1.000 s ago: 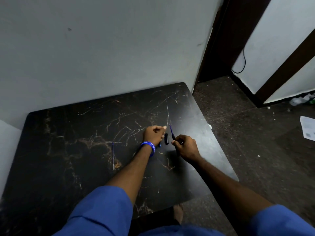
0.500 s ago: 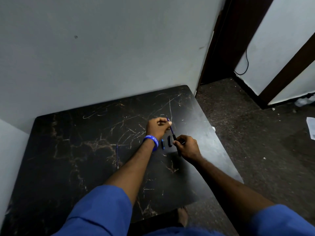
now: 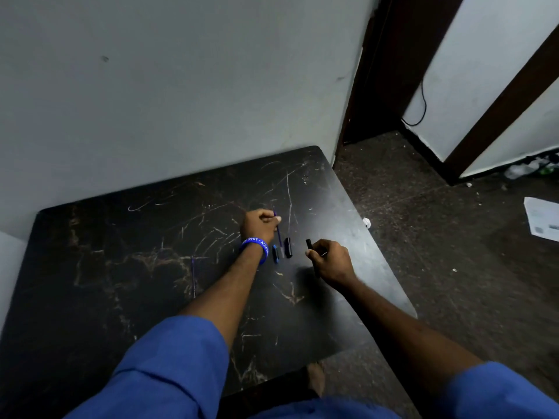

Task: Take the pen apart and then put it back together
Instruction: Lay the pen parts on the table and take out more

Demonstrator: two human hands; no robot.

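My left hand (image 3: pixel 260 224), with a blue wristband, pinches a thin blue ink refill (image 3: pixel 278 234) that slants down toward the table. My right hand (image 3: pixel 329 261) is closed around the black pen barrel (image 3: pixel 308 244), whose open end sticks out above my fingers. The two hands are apart. Between them on the black marbled table (image 3: pixel 151 267) lie a black cap (image 3: pixel 288 247) and a small black-and-blue piece (image 3: pixel 276 253), side by side.
A second thin blue refill (image 3: pixel 193 276) lies on the table to the left of my left forearm. The table stands against a grey wall. To the right is dark floor with a white paper (image 3: pixel 543 219) and a doorway.
The refill has come out of the barrel: my left hand drew it up and left, while my right hand moved right with the barrel.
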